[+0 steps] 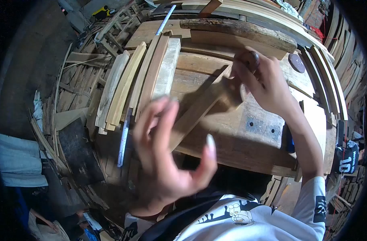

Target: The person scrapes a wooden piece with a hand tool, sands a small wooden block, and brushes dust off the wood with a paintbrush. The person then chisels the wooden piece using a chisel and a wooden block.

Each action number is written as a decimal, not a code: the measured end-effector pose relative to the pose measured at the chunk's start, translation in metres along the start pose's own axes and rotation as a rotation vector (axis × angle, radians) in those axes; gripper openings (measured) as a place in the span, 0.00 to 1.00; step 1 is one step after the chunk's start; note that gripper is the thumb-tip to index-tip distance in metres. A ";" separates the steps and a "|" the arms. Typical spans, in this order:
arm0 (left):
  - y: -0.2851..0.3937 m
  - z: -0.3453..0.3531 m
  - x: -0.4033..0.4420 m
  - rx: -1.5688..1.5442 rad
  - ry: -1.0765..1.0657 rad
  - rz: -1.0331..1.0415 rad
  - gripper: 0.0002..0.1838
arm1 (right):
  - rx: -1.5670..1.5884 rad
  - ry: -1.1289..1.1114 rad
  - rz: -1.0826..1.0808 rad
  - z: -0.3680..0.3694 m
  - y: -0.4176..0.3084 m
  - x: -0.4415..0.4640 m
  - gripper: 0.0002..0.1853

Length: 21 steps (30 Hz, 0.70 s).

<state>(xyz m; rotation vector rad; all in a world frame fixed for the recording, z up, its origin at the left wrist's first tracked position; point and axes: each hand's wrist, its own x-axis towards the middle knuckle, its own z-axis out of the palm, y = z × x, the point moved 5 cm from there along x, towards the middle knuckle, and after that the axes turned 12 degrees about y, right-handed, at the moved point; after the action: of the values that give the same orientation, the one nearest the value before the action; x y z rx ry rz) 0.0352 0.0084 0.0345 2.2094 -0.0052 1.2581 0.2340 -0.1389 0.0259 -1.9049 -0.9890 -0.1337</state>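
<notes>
A wooden piece (pixel 193 114) slants over the workbench (pixel 227 130) between the left hand's fingers (pixel 166 126) and the right hand's fingers (pixel 251 80). Beyond the right fingers lies a log (pixel 239 31); to their right, a disc (pixel 296 63); left of the left fingers, wooden strips (pixel 127 86).

The blurred left hand (pixel 169 160) is spread, thumb apart, while the right hand (pixel 265 80) reaches farther forward, curled.

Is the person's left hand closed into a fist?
No, the left hand is open, its thumb and forefinger spread apart with part of the wooden strip showing between them.
</notes>
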 end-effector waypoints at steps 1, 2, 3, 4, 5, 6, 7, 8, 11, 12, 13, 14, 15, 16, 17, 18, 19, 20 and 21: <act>-0.012 0.006 -0.015 0.084 -0.067 -0.060 0.42 | -0.110 0.056 -0.080 -0.001 -0.006 0.001 0.10; -0.024 0.012 -0.029 0.172 -0.140 -0.115 0.42 | -0.220 0.113 -0.155 0.000 -0.012 -0.001 0.09; -0.032 0.015 -0.037 0.285 -0.275 -0.187 0.42 | -0.151 0.100 -0.175 0.010 -0.013 -0.003 0.09; -0.035 0.019 -0.048 0.420 -0.346 -0.190 0.44 | -0.113 0.072 -0.214 0.018 -0.022 -0.006 0.09; -0.042 0.025 -0.058 0.416 -0.427 -0.281 0.45 | -0.074 0.047 -0.260 0.025 -0.029 -0.008 0.09; -0.047 0.032 -0.065 0.375 -0.398 -0.290 0.44 | 0.003 -0.025 -0.265 0.031 -0.032 -0.009 0.09; -0.051 0.035 -0.071 0.336 -0.375 -0.300 0.43 | 0.083 -0.097 -0.263 0.037 -0.035 -0.012 0.10; -0.054 0.035 -0.072 0.337 -0.354 -0.292 0.41 | 0.152 -0.100 -0.280 0.039 -0.037 -0.014 0.10; -0.060 0.035 -0.070 0.329 -0.290 -0.278 0.34 | 0.226 -0.033 -0.206 0.033 -0.027 -0.009 0.09; -0.062 0.033 -0.069 0.321 -0.276 -0.282 0.32 | -0.031 0.002 -0.191 0.021 -0.020 -0.005 0.09; -0.064 0.032 -0.068 0.313 -0.260 -0.283 0.30 | -0.183 0.061 -0.316 0.015 -0.019 0.001 0.09; -0.065 0.031 -0.064 0.284 -0.240 -0.299 0.26 | -0.257 0.065 -0.294 0.014 -0.015 0.003 0.10; -0.065 0.030 -0.064 0.279 -0.227 -0.297 0.25 | -0.328 0.070 -0.271 0.016 -0.012 0.003 0.10; -0.064 0.031 -0.064 0.276 -0.213 -0.293 0.25 | -0.258 0.013 -0.272 0.022 -0.014 -0.001 0.10; -0.064 0.032 -0.063 0.275 -0.197 -0.287 0.25 | -0.186 -0.043 -0.275 0.030 -0.019 -0.007 0.10; -0.061 0.032 -0.063 0.276 -0.187 -0.334 0.24 | -0.157 -0.092 -0.348 0.038 -0.027 -0.012 0.09; -0.060 0.033 -0.062 0.263 -0.190 -0.319 0.24 | 0.013 -0.091 -0.366 0.039 -0.043 -0.013 0.07; -0.061 0.033 -0.060 0.251 -0.192 -0.306 0.24 | 0.131 -0.160 -0.318 0.038 -0.047 -0.014 0.07; -0.061 0.033 -0.059 0.239 -0.193 -0.292 0.24 | 0.216 -0.187 -0.268 0.038 -0.045 -0.015 0.08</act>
<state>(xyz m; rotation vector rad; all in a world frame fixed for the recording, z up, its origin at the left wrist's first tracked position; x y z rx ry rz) 0.0457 0.0262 -0.0537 2.4193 0.3962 0.9217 0.1819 -0.1076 0.0294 -1.6033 -1.3280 -0.0029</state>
